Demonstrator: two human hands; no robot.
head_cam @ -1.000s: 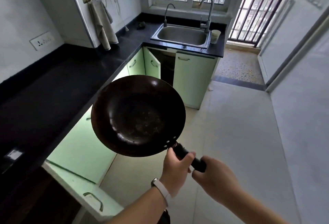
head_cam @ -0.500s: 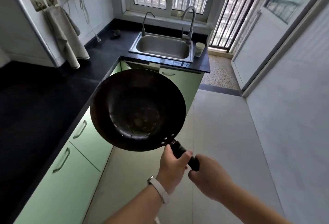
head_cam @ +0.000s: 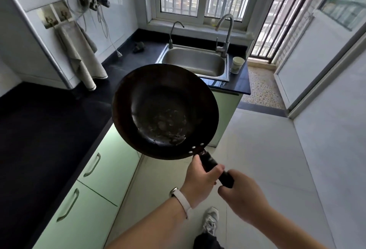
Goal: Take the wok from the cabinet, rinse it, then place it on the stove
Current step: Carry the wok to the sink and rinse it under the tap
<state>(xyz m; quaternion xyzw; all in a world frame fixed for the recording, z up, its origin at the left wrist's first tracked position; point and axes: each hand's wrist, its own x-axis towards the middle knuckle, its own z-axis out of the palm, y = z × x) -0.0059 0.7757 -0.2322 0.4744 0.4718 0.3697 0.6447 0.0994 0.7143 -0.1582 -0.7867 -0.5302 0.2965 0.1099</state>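
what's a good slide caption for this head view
Both hands carry the dark wok by its handle toward the steel sink.

A home kitchen: steel sink (head_cam: 195, 63) under a window; black countertop (head_cam: 49, 122); green cabinets (head_cam: 111, 169)

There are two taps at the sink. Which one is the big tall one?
The right tap, beside the white cup, is the tall one. The left tap at the sink's back left corner is thinner and shorter.
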